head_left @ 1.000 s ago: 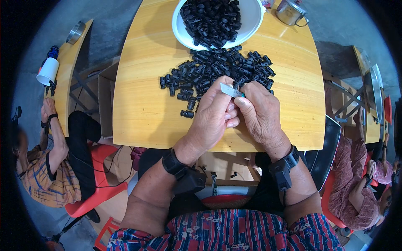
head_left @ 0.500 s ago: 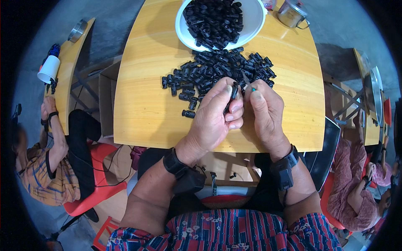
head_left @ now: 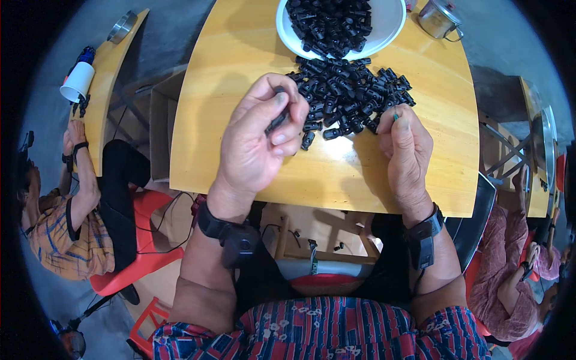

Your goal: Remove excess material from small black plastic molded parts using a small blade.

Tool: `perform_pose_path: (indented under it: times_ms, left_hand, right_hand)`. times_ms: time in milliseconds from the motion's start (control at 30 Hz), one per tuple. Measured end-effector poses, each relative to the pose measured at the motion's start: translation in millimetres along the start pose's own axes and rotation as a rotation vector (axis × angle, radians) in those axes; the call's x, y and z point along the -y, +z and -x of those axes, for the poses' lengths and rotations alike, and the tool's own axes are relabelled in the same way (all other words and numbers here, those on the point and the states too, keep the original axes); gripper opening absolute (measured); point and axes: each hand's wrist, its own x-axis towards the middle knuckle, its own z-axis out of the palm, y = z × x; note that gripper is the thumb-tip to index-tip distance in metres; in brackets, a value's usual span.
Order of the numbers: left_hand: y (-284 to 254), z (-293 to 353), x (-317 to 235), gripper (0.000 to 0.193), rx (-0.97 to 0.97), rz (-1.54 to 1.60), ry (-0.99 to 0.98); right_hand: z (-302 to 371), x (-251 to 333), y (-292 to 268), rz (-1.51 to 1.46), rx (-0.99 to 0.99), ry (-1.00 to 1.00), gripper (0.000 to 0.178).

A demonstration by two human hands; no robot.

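Note:
My left hand (head_left: pixel 249 135) is raised over the left part of the table, its fingers curled round a small black plastic cord lock (head_left: pixel 276 122), partly hidden by thumb and fingers. To the right, my right hand (head_left: pixel 407 150) is closed in a pinch on a small thing with a green end (head_left: pixel 395 117); its kind is hidden by the fingers. Between and beyond the hands lies a loose pile of black cord locks (head_left: pixel 345 93) on the yellow wooden table (head_left: pixel 240 180). Behind the pile stands a white basin (head_left: pixel 390 42) heaped with the same parts.
A metal mug with a lid (head_left: pixel 437 23) stands at the back right. At the left side table, a person (head_left: pixel 72 234) sits near a white cup (head_left: pixel 77 82). Another person (head_left: pixel 504 270) sits to the right. A cardboard box (head_left: pixel 162 126) is beside my table.
My hands have moved apart: the left went left and up with the cord lock, the right slightly right. The blade-like piece seen at my right fingertips no longer shows. The view has shifted.

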Motion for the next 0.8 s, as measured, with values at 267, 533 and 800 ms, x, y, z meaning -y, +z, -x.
perform_pose_path:
  times_ms: [267,533,800]
  left_hand:
    - [-23,17,-22,0.012,0.01,-0.108,-0.149]
    - [-17,23,-23,0.03,-0.079,-1.603,-0.009]
    - [-6,5,-4,0.035,-0.062,-1.629,0.188]
  right_hand:
    - [1,1,0,0.011,-0.041,0.068,0.038]
    - [0,1,-2,-0.018,-0.036,0.051,0.038]
    - [-1,-2,-5,0.005,0.023,-0.005,0.039]
